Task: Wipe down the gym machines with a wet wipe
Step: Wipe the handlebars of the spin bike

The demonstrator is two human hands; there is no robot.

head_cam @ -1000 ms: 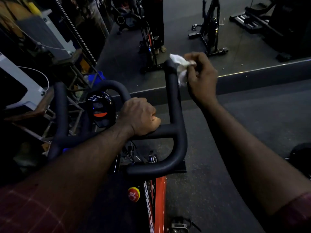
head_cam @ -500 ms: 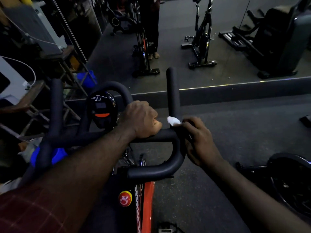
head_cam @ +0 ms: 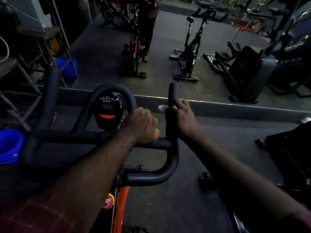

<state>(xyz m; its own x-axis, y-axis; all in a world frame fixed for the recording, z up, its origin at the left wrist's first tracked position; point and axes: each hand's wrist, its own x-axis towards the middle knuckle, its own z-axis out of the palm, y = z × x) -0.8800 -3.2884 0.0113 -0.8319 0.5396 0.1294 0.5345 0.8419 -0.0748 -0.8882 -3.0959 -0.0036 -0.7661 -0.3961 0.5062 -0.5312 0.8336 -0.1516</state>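
– How's the light in there?
– Dim and bluish, with most corners lost in shadow.
– And the floor?
– It's a dark speckled rubber floor [head_cam: 168, 207], crossed by a low dark ledge [head_cam: 252, 110] with a thin bright line along its top edge.
– What's beyond the ledge?
– A black spin bike [head_cam: 190, 52] stands alone, with a bulky dark cardio machine [head_cam: 244, 69] to its right.
– And the left side?
– A metal-frame rack [head_cam: 21, 73] with a blue bin [head_cam: 67, 66] by its far legs, and a blue bucket [head_cam: 10, 145] at the edge of view.
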